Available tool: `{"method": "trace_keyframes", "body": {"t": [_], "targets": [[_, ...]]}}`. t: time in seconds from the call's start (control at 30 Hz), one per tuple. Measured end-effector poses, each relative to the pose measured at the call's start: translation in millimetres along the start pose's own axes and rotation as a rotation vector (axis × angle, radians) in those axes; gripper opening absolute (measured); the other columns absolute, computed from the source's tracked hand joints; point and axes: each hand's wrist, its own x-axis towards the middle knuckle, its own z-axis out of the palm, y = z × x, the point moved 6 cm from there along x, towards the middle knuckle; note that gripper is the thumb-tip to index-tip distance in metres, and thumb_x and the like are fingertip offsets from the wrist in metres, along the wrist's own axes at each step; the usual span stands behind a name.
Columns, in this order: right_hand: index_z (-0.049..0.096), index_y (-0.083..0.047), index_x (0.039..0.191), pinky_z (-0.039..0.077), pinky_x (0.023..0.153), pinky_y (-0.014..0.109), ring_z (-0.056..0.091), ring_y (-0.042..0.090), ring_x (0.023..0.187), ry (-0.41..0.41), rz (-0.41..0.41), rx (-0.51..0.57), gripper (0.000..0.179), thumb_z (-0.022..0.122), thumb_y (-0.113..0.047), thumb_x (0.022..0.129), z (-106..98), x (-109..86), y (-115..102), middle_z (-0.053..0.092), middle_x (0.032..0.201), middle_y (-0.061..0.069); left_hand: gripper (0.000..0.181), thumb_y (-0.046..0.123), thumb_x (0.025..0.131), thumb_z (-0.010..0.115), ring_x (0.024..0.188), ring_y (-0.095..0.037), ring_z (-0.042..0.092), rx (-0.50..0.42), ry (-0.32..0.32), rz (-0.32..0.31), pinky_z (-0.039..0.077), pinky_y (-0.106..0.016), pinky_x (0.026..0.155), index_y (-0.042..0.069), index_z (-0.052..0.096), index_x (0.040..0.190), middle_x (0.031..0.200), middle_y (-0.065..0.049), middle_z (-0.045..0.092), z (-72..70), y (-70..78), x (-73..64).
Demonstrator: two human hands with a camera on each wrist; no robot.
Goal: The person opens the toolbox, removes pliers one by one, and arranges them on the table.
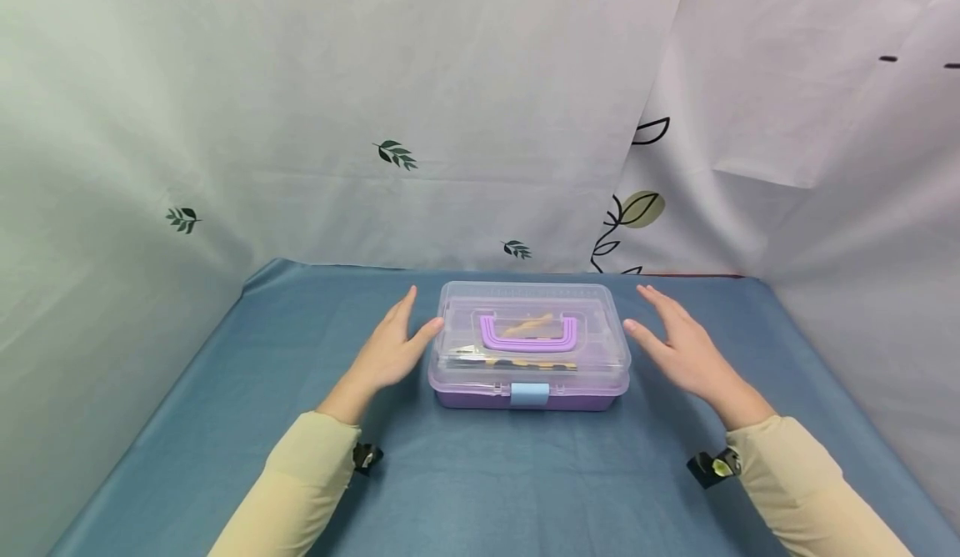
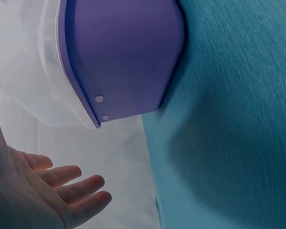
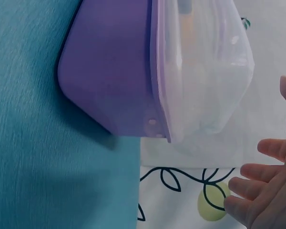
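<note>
A purple storage box [image 1: 529, 403] with a clear lid [image 1: 465, 311] stands closed on the blue cloth. Its lid carries a purple handle [image 1: 528, 343], folded flat, and a light blue latch [image 1: 529, 394] sits at the front. Through the lid I make out yellowish items, too blurred to name. My left hand [image 1: 388, 348] hovers at the box's left side, fingers spread and straight. On the right side my right hand [image 1: 686, 348] is held likewise, palm toward the box. Both wrist views show a gap between the fingers and the purple box wall [image 2: 124, 57].
Blue cloth [image 1: 480, 490] covers the table. Behind it and along both sides hang pale fabric sheets [image 1: 465, 207] with printed leaves. A dark wrist camera [image 1: 367, 457] shows beneath the left sleeve, and another wrist camera [image 1: 712, 467] beside the right sleeve.
</note>
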Motion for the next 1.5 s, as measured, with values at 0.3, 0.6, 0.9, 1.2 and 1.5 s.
{"method": "trace_keyframes", "body": {"t": [0.3,0.6,0.9,1.2,1.5], "targets": [[0.028,-0.008,0.148,0.026,0.105,0.067,0.027,0.045,0.137,-0.002,0.009,0.023,0.068,0.047,-0.045,0.096,0.7,-1.7,-8.3,0.029,0.151,0.023,0.086,0.061,0.092,0.042,0.141,-0.04,0.023,-0.072,-0.026,-0.029,0.023,-0.059,0.113,0.01,0.01,0.153,0.156,-0.02,0.019,3.8,3.0,1.1],[0.031,-0.008,0.147,0.035,0.101,0.065,0.037,0.043,0.132,-0.003,0.02,0.051,0.066,0.047,-0.045,0.096,1.4,-3.4,-14.0,0.035,0.147,0.024,0.084,0.058,0.092,0.046,0.129,-0.042,0.044,-0.131,-0.058,-0.048,0.036,-0.054,0.108,0.009,0.013,0.152,0.156,-0.016,0.022,10.6,4.5,2.9],[0.034,-0.007,0.146,0.036,0.103,0.062,0.039,0.041,0.131,-0.022,0.029,0.078,0.065,0.048,-0.046,0.095,3.4,-4.6,-19.0,0.037,0.147,0.022,0.083,0.054,0.092,0.049,0.127,-0.038,0.047,-0.183,-0.108,-0.077,0.042,-0.05,0.105,0.008,0.015,0.152,0.153,-0.018,0.028,17.8,3.2,4.3],[0.035,-0.008,0.145,0.036,0.105,0.06,0.039,0.039,0.132,-0.037,0.033,0.103,0.065,0.048,-0.047,0.095,4.0,-6.5,-23.6,0.038,0.146,0.021,0.079,0.048,0.093,0.049,0.135,-0.038,0.037,-0.379,-0.181,-0.129,0.032,-0.053,0.111,0.004,0.018,0.15,0.147,-0.025,0.035,30.1,-3.3,7.6],[0.036,-0.006,0.144,0.036,0.106,0.056,0.04,0.038,0.131,-0.037,0.027,0.143,0.062,0.051,-0.043,0.095,4.3,-9.7,-27.3,0.041,0.144,0.021,0.077,0.044,0.091,0.053,0.119,-0.037,0.053,-0.56,-0.207,-0.235,0.054,-0.048,0.087,0.01,0.017,0.15,0.14,-0.024,0.042,39.2,-5.2,8.4]]}}
